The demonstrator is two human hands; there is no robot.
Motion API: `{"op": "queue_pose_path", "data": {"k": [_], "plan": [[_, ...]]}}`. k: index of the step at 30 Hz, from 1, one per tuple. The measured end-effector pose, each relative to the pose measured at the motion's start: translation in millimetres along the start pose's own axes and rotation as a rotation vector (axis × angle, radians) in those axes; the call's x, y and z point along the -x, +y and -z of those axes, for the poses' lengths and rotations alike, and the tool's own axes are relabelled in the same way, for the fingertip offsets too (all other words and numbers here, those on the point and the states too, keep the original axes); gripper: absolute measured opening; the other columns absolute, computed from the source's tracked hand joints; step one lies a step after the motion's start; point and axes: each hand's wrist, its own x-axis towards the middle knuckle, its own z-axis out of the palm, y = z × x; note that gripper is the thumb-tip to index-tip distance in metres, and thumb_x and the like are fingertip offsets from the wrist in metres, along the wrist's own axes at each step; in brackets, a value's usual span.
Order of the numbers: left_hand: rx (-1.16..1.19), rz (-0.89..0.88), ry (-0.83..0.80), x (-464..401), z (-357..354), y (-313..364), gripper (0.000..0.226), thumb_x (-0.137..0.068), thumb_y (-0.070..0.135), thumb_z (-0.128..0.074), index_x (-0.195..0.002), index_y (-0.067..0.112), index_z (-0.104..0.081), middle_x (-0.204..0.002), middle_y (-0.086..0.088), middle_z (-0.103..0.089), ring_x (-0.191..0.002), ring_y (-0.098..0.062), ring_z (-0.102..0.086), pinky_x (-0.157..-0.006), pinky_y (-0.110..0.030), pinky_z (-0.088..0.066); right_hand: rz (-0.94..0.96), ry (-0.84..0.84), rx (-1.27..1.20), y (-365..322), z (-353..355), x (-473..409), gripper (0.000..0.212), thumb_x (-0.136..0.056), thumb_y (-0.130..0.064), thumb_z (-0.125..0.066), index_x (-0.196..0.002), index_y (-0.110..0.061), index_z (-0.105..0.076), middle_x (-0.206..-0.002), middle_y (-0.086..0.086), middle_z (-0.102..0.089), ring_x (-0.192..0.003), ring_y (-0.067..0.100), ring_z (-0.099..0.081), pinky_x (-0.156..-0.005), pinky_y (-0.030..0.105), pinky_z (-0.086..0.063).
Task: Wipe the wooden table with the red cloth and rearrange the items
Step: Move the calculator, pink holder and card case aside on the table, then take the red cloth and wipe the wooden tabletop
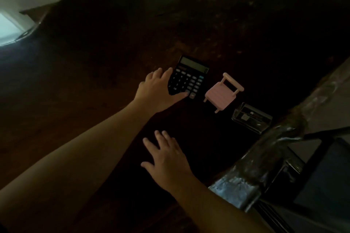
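Observation:
The dark wooden table [113,47] fills the view in dim light. A black calculator [191,75] lies on it near the middle. My left hand [157,91] is on the calculator's left side, with fingers over its left edge and the thumb on its bottom keys. My right hand [166,157] hovers flat over the table nearer to me, fingers spread and holding nothing. No red cloth is in view.
A small pink toy chair [221,94] stands just right of the calculator. A clear plastic box [251,119] sits beyond it by the table's right edge [265,157]. A dark chair frame [322,166] is past that edge. A bright floor area [9,26] shows at far left.

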Motion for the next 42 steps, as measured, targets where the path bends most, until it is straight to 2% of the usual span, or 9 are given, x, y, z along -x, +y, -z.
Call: {"op": "queue_pose_path", "data": {"k": [9,14,19,26,31,37,39,42], "plan": [[0.066,0.102,-0.042,133.7,47.0,-32.4,0.111,-0.063,0.093,-0.046,-0.152,0.041,-0.005,-0.164,-0.002,-0.015,-0.147,-0.031,-0.017,-0.108,-0.062,-0.029,-0.123,0.127,-0.046,-3.2,29.0,81.8,0.080,-0.089,-0.074,-0.038,-0.158,-0.043,-0.010,-0.170,0.003,-0.007,-0.154,0.028,-0.002,-0.121,0.049,-0.019],[0.137,0.064,-0.108,207.6,76.1,-13.1,0.112,-0.066,0.083,-0.057,-0.154,0.037,-0.005,-0.164,-0.003,-0.012,-0.148,-0.032,-0.014,-0.110,-0.063,-0.029,-0.190,0.227,-0.073,-23.1,48.0,155.4,0.085,-0.087,-0.080,-0.038,-0.159,-0.043,-0.010,-0.170,0.001,-0.009,-0.153,0.027,-0.007,-0.119,0.048,-0.024],[0.192,-0.037,-0.165,259.7,105.0,23.1,0.120,-0.056,0.085,-0.052,-0.155,0.035,-0.005,-0.164,-0.005,-0.012,-0.147,-0.033,-0.015,-0.110,-0.062,-0.031,-0.318,0.338,-0.122,-27.8,69.9,237.9,0.089,-0.083,-0.080,-0.043,-0.158,-0.044,-0.011,-0.169,-0.002,-0.013,-0.153,0.023,-0.011,-0.118,0.050,-0.027],[0.239,-0.151,-0.149,290.0,121.6,119.4,0.118,-0.056,0.083,-0.053,-0.154,0.034,-0.011,-0.162,-0.005,-0.019,-0.145,-0.032,-0.022,-0.109,-0.057,-0.032,-0.467,0.576,-0.168,21.3,101.9,356.6,0.089,-0.081,-0.085,-0.042,-0.156,-0.048,-0.010,-0.169,-0.008,-0.009,-0.151,0.016,-0.010,-0.118,0.046,-0.020],[0.269,-0.279,-0.072,294.5,99.3,222.9,0.100,-0.070,0.077,-0.061,-0.152,0.035,-0.021,-0.158,-0.001,-0.029,-0.141,-0.027,-0.031,-0.109,-0.051,-0.035,-0.577,0.700,-0.164,97.5,122.9,432.1,0.092,-0.080,-0.088,-0.040,-0.157,-0.046,-0.014,-0.168,-0.005,-0.014,-0.150,0.019,-0.015,-0.116,0.048,-0.029],[0.287,-0.474,-0.084,298.0,61.3,344.1,0.095,-0.073,0.079,-0.055,-0.150,0.031,-0.027,-0.147,-0.003,-0.043,-0.129,-0.025,-0.045,-0.101,-0.048,-0.044,-0.695,0.778,-0.140,190.3,139.3,499.8,0.090,-0.080,-0.085,-0.042,-0.157,-0.041,-0.021,-0.168,-0.002,-0.017,-0.150,0.024,-0.020,-0.112,0.043,-0.033],[0.276,-0.491,-0.105,297.5,41.0,388.3,0.092,-0.074,0.077,-0.055,-0.149,0.031,-0.028,-0.145,-0.001,-0.044,-0.129,-0.025,-0.043,-0.102,-0.049,-0.043,-0.736,0.800,-0.136,221.9,141.8,518.5,0.091,-0.080,-0.083,-0.043,-0.157,-0.038,-0.025,-0.167,0.001,-0.020,-0.149,0.026,-0.023,-0.112,0.044,-0.033],[0.233,-0.522,-0.087,297.1,8.1,444.3,0.088,-0.077,0.073,-0.057,-0.148,0.031,-0.029,-0.145,0.000,-0.045,-0.132,-0.024,-0.039,-0.104,-0.045,-0.040,-0.790,0.804,-0.127,266.5,139.1,539.8,0.088,-0.083,-0.077,-0.045,-0.158,-0.034,-0.027,-0.167,0.005,-0.022,-0.150,0.028,-0.023,-0.113,0.045,-0.034]]}}
